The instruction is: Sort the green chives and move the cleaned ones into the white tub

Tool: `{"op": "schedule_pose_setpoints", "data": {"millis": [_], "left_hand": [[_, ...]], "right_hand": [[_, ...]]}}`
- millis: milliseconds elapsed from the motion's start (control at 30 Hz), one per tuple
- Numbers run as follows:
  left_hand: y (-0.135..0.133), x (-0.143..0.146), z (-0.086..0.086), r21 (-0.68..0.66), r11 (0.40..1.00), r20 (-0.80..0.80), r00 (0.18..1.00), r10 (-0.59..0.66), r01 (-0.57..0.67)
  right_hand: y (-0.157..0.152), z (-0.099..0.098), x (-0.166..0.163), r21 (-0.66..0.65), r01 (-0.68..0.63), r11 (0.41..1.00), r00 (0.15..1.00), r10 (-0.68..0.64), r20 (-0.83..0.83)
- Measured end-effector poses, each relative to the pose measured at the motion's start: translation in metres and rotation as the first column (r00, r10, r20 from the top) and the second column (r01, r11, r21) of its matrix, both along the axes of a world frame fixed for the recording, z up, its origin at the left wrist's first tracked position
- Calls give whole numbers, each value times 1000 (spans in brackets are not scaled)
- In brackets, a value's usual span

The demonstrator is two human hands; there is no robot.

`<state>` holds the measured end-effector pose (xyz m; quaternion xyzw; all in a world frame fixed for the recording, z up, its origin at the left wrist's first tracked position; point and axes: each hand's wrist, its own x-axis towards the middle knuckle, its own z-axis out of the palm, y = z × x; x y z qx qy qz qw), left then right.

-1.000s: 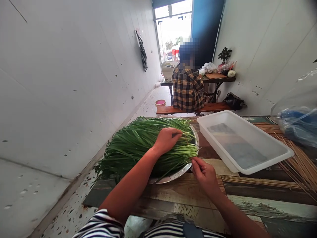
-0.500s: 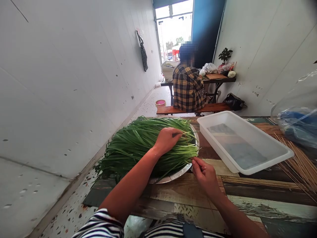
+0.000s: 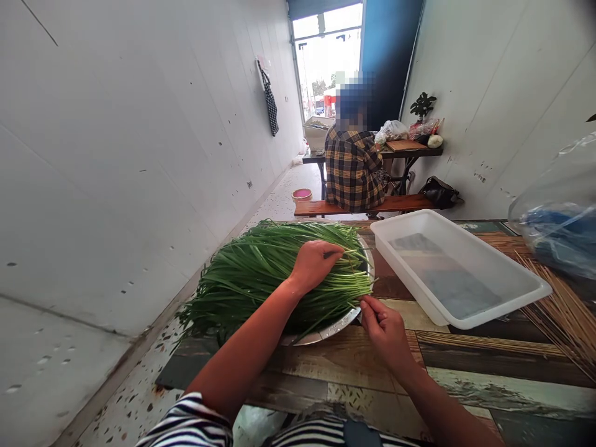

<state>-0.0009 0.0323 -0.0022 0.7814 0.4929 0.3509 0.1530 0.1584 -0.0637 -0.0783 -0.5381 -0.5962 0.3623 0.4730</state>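
Observation:
A large heap of garlic chives (image 3: 261, 261), long green leaves with pale stem ends, lies in a round metal tray (image 3: 365, 310). The stem ends point right, towards the tray's rim. Reaching over the heap, my left hand (image 3: 316, 262) pinches a few chive stems between thumb and fingertips. My right hand (image 3: 385, 324) is closed at the tray's right rim, its thumb and forefinger pressed together by the lowest stem ends. What these fingers pinch is too small to make out.
A white plastic bin (image 3: 433, 310) stands right of the tray. Thin bamboo skewers (image 3: 563, 310) lie at the far right beside a clear plastic bag (image 3: 559, 217). Beyond the patterned table (image 3: 354, 366), a person in a plaid shirt (image 3: 351, 167) sits on a bench (image 3: 310, 207).

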Motion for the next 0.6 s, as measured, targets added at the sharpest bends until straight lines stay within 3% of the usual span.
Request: {"op": "schedule_pose_setpoints", "data": {"millis": [500, 600], "left_hand": [[-1, -2, -1, 17, 999, -24, 999, -32, 32], [-3, -1, 2, -22, 992, -88, 988, -123, 122]], "right_hand": [[0, 1, -4, 24, 47, 999, 999, -47, -1], [1, 2, -4, 46, 33, 998, 999, -32, -7]]}}
